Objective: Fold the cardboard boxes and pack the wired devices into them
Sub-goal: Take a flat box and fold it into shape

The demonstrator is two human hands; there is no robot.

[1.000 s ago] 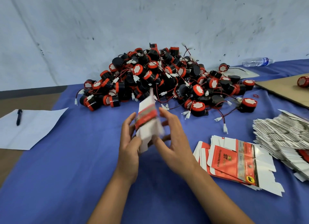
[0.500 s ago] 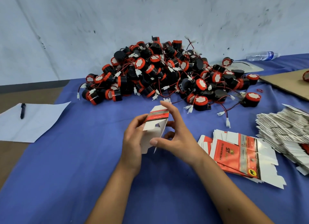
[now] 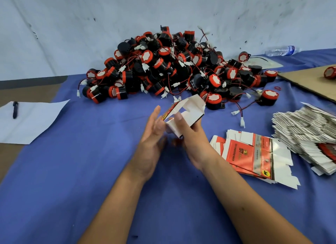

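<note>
Head view: both hands meet over the middle of the desk [image 3: 54,198], which is covered in blue cloth. The right hand [image 3: 192,140] grips a half-folded box [image 3: 187,114], thumb laid over its near white flap and the other fingers hidden behind it. The left hand [image 3: 154,134] has straight fingers lying flat against the box's left side; its fingertips are blurred, so the exact contact is hard to make out. The box is held above the cloth, tilted, its open white inside facing up and a strip of red print showing along its left edge.

Beyond the hands a large pile of devices [image 3: 172,67], black with red rims and thin red wires ending in white plugs, lies against the wall. One device [image 3: 330,72] sits on a cardboard sheet [image 3: 309,81] at the far right, both cut off by the edge. Just right of the right forearm lies a small stack of flat boxes [image 3: 254,156], red print up. A larger fanned stack [image 3: 305,132] lies further right, partly cut off. A bottle [image 3: 281,50] lies on its side at the far right. On the left a paper [image 3: 32,121] carries a pen [image 3: 15,109].
</note>
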